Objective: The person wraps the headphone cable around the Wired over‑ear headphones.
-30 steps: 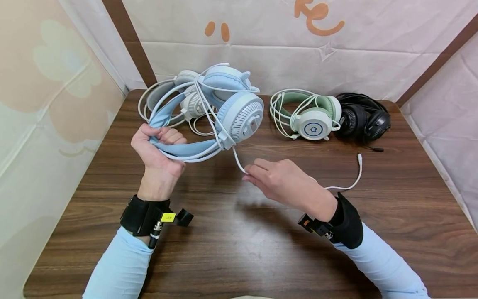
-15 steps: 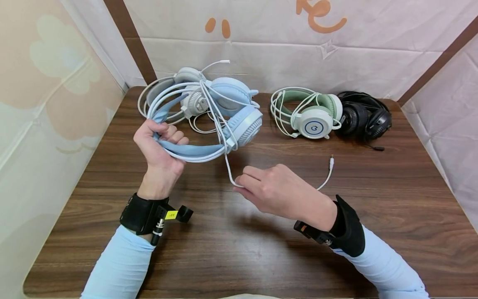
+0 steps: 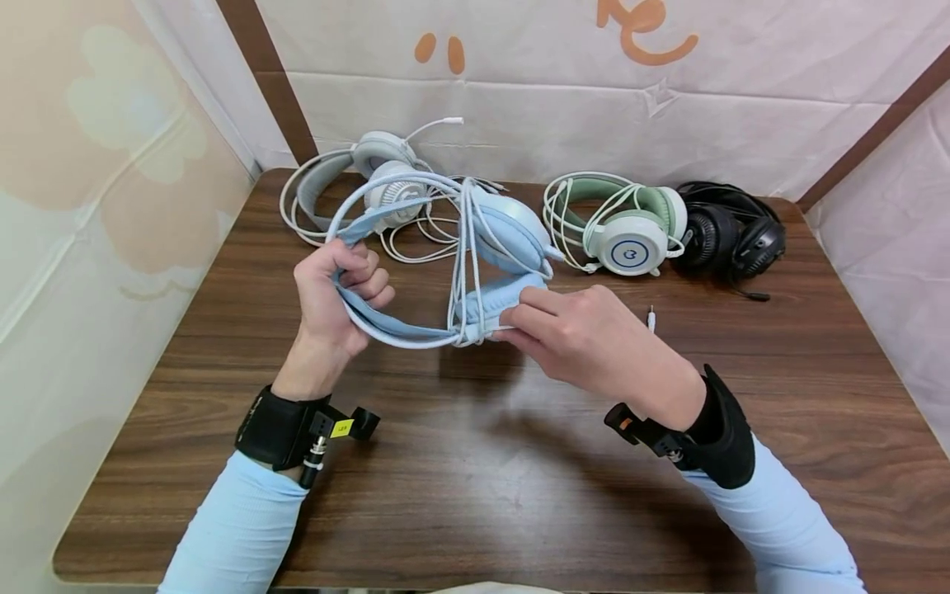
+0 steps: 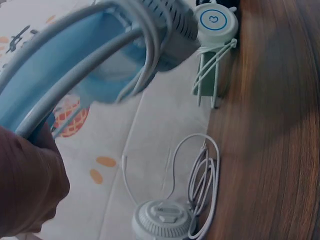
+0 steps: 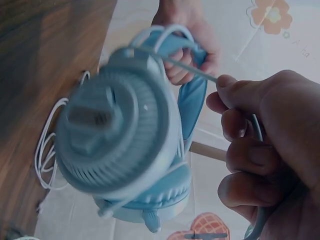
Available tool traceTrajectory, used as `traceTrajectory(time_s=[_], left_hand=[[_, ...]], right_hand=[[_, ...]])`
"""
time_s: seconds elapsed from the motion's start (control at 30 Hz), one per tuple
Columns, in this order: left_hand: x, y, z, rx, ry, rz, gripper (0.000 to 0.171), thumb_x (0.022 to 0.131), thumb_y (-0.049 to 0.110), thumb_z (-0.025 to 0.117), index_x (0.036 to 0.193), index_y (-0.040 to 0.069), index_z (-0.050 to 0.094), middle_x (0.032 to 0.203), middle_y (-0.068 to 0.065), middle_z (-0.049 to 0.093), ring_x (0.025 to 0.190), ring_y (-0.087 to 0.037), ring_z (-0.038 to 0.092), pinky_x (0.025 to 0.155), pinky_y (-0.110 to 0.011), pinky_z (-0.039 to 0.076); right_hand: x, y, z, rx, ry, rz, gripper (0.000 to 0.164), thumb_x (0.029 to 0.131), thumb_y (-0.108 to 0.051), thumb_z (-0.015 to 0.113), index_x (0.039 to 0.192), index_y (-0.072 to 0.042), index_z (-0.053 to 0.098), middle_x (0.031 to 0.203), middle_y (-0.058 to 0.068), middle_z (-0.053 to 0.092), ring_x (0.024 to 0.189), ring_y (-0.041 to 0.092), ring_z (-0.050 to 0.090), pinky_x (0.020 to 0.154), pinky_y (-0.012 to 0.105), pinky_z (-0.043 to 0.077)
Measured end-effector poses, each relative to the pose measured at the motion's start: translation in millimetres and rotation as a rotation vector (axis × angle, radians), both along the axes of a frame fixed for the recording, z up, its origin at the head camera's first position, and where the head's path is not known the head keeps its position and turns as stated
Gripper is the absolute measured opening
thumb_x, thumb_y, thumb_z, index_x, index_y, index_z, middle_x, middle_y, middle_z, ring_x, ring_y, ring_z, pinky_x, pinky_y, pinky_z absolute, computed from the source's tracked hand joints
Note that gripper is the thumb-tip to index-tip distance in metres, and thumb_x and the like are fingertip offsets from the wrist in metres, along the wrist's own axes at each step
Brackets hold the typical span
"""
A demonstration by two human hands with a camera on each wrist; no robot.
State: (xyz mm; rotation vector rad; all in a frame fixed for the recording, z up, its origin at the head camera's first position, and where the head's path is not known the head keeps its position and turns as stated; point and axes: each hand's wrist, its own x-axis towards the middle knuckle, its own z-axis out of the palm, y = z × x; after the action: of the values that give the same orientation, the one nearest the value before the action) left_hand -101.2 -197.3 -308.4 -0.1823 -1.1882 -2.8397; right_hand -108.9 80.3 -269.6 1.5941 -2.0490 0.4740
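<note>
Light blue headphones (image 3: 508,231) are held up above the table, with white cable loops (image 3: 463,256) wound around the headband and ear cups. My left hand (image 3: 334,297) grips the padded headband (image 3: 393,325) at its middle. Close to the nearer ear cup, my right hand (image 3: 594,342) pinches the cable. In the right wrist view, the cable (image 5: 192,69) runs taut from the ear cup (image 5: 115,130) to thumb and forefinger, then through the curled fingers. The plug (image 3: 651,319) shows beyond my right wrist; the cable before it is hidden by the hand.
Behind the held headphones lie grey-white headphones (image 3: 378,153) with a boom microphone (image 3: 445,121) and coiled cable. White-and-green headphones (image 3: 631,243) and a black headset (image 3: 731,231) stand at the back right of the wooden table (image 3: 460,495). Fabric walls (image 3: 564,115) enclose it.
The held headphones have moved right and tilted, uncovering the grey-white pair behind. My right hand dipped, then rose to the near ear cup. The plug end has been drawn in toward my right wrist.
</note>
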Motion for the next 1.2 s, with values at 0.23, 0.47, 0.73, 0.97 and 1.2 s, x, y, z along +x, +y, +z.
traceTrajectory(time_s=[0.23, 0.47, 0.73, 0.97, 1.2], left_hand=[[5.3, 7.3, 6.1, -0.16, 0.096, -0.061, 0.023, 0.076, -0.005, 0.027, 0.067, 0.013, 0.014, 0.062, 0.002, 0.01, 0.048, -0.012, 0.008, 0.048, -0.028, 0.0], [10.8, 9.9, 7.4, -0.232, 0.114, -0.115, 0.024, 0.077, -0.008, 0.03, 0.067, 0.01, 0.017, 0.063, 0.001, 0.01, 0.05, -0.013, 0.008, 0.048, -0.031, 0.0], [15.4, 8.9, 4.8, -0.291, 0.177, -0.183, 0.025, 0.076, -0.008, 0.032, 0.068, 0.01, 0.017, 0.062, -0.001, 0.011, 0.05, -0.016, 0.008, 0.047, -0.033, 0.0], [17.3, 6.9, 4.3, -0.288, 0.239, -0.275, 0.023, 0.076, -0.008, 0.031, 0.068, 0.01, 0.019, 0.059, -0.001, 0.013, 0.045, -0.016, 0.01, 0.042, -0.032, 0.004], [18.6, 5.7, 4.9, -0.283, 0.25, -0.3, 0.024, 0.076, -0.009, 0.031, 0.067, 0.01, 0.02, 0.059, -0.001, 0.013, 0.044, -0.016, 0.011, 0.043, -0.032, 0.004]], right_hand=[[-4.8, 5.2, 4.3, 0.009, 0.018, 0.003, 0.012, 0.087, -0.019, 0.079, 0.091, -0.012, 0.069, 0.072, -0.002, 0.054, 0.05, 0.007, 0.049, 0.047, 0.026, 0.043], [-5.7, 9.0, 8.6, 0.023, 0.006, -0.002, 0.012, 0.086, -0.019, 0.08, 0.089, -0.012, 0.07, 0.073, -0.002, 0.055, 0.053, 0.008, 0.051, 0.05, 0.024, 0.044], [-7.1, 12.8, 15.2, 0.024, -0.033, 0.018, 0.01, 0.086, -0.014, 0.08, 0.093, -0.012, 0.074, 0.082, -0.001, 0.064, 0.064, 0.008, 0.06, 0.055, 0.025, 0.05], [-9.1, 17.8, 19.8, 0.004, -0.116, 0.04, 0.014, 0.083, -0.007, 0.081, 0.096, -0.009, 0.075, 0.09, -0.001, 0.068, 0.073, 0.006, 0.064, 0.061, 0.023, 0.053], [-16.5, 22.7, 23.0, -0.045, -0.147, 0.059, 0.018, 0.082, 0.004, 0.079, 0.097, -0.005, 0.075, 0.092, 0.003, 0.069, 0.076, 0.007, 0.066, 0.065, 0.022, 0.054]])
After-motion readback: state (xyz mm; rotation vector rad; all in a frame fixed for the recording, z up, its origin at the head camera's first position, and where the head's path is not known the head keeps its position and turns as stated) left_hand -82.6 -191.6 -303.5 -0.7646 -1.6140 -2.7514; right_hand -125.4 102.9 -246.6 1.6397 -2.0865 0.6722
